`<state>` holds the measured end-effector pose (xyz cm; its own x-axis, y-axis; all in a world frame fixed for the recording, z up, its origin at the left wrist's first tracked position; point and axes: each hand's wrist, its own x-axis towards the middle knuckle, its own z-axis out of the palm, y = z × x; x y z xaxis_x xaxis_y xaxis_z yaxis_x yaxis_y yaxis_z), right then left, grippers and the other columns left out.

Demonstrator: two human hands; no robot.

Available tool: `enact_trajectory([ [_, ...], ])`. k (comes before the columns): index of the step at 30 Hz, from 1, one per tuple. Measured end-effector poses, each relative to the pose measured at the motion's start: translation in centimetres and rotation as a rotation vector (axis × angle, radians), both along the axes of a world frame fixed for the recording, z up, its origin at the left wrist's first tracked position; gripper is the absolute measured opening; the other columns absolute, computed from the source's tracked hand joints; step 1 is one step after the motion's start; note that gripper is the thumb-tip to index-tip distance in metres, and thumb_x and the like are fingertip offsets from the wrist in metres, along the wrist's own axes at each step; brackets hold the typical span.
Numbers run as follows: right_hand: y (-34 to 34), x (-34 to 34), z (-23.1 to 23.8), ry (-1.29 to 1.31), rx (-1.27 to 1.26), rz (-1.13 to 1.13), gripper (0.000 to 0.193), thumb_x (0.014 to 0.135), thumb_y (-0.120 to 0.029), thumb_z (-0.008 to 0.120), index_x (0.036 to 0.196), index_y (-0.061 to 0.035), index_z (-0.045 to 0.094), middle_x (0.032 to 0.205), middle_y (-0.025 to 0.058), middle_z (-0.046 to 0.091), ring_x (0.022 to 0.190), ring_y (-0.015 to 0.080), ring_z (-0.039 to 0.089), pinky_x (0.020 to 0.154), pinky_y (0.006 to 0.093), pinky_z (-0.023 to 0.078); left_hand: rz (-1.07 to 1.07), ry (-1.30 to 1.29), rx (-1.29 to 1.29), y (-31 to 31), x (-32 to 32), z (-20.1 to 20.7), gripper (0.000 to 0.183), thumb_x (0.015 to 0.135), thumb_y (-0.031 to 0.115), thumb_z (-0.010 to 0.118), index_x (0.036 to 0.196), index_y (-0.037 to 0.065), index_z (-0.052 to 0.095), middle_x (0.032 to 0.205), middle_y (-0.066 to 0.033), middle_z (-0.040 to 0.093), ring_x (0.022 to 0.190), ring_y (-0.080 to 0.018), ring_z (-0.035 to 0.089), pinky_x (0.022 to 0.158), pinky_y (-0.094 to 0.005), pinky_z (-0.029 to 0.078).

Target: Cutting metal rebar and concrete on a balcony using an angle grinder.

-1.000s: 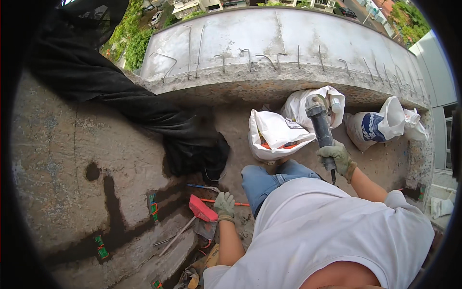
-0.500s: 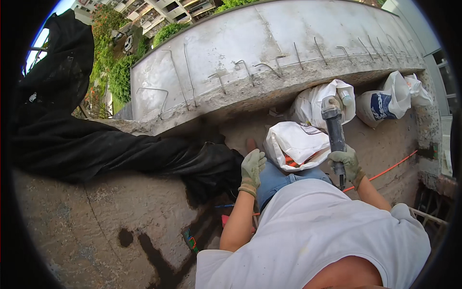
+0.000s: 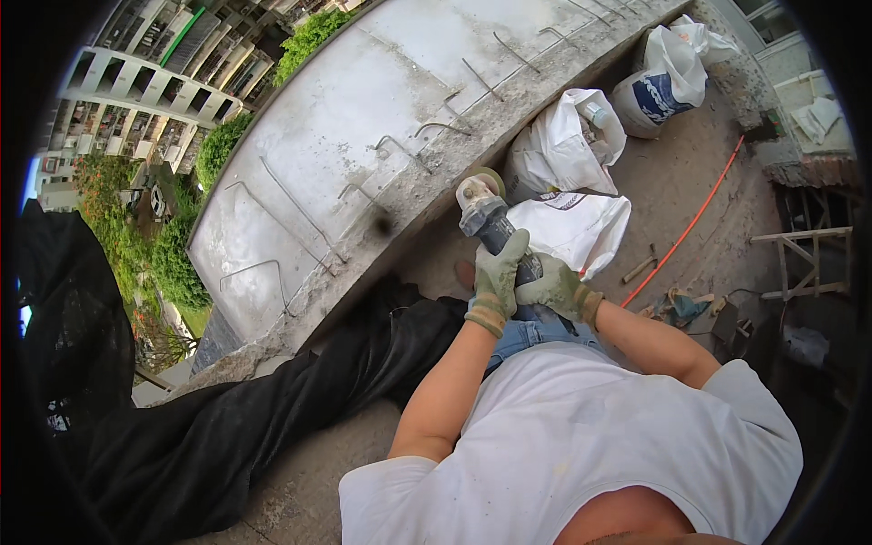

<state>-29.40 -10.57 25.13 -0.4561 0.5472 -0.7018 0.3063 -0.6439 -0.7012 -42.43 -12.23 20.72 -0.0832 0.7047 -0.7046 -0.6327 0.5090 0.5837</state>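
An angle grinder with a dark body, a metal gear head and a yellowish disc is held in front of my body. My left hand, in a pale green work glove, wraps round the body behind the head. Farther back, my right hand, gloved alike, grips the rear of the same tool. The grinder's head points up and left, toward the rough concrete ledge. Bent steel rods stick out of that ledge. Gloves hide most of the grinder's handle.
White sacks stand along the ledge, one right beside the grinder. Black cloth drapes across the left. An orange hose runs over the floor at right, near a hammer and a wooden trestle. Buildings and trees lie beyond the ledge.
The grinder has swung left and tilted toward the ledge. My left hand, empty before, has closed on its body. The view has turned, showing more floor at right.
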Motion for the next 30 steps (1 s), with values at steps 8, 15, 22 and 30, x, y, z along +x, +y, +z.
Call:
enact_trajectory([
  [8, -2.6, 1.3, -3.2, -0.07, 0.018, -0.03, 0.05, 0.066, -0.02, 0.079, 0.109, -0.0033, 0.06, 0.088, 0.0016, 0.063, 0.08, 0.015, 0.06, 0.071, 0.0324, 0.051, 0.007, -0.151, -0.01, -1.1, 0.9, -2.0, 0.028, 0.086, 0.019, 0.077, 0.105, 0.007, 0.06, 0.088, -0.005, 0.065, 0.073, -0.0173, 0.067, 0.066, -0.0346, 0.06],
  [15, -4.3, 2.9, -10.7, -0.047, 0.696, 0.036, 0.046, 0.073, -0.018, 0.078, 0.112, -0.0023, 0.06, 0.094, 0.0028, 0.066, 0.086, 0.0151, 0.063, 0.079, 0.0317, 0.052, -0.049, -0.263, 0.004, 0.2, 1.0, -3.3, 0.025, 0.086, 0.017, 0.076, 0.103, 0.007, 0.06, 0.085, -0.0041, 0.064, 0.072, -0.0155, 0.065, 0.064, -0.0318, 0.057],
  [22, 4.3, -2.7, -9.3, 0.101, -0.023, -0.292, 0.039, 0.072, -0.013, 0.075, 0.107, -0.0033, 0.061, 0.091, 0.0015, 0.064, 0.08, 0.0119, 0.06, 0.071, 0.0283, 0.051, -0.1, -0.069, 0.043, 8.5, -2.6, -8.0, 0.025, 0.082, 0.018, 0.078, 0.092, 0.007, 0.058, 0.078, -0.0033, 0.061, 0.062, -0.0146, 0.061, 0.056, -0.0313, 0.053],
  [30, 14.3, -10.5, -17.5, -0.082, 0.14, -0.272, 0.045, 0.074, -0.023, 0.077, 0.11, -0.0009, 0.061, 0.09, 0.005, 0.066, 0.081, 0.0137, 0.061, 0.073, 0.0298, 0.051, 0.015, 0.124, 0.106, 18.9, -9.3, -15.9, 0.029, 0.08, 0.015, 0.08, 0.097, 0.007, 0.059, 0.075, -0.0027, 0.06, 0.059, -0.0143, 0.059, 0.053, -0.0311, 0.051],
])
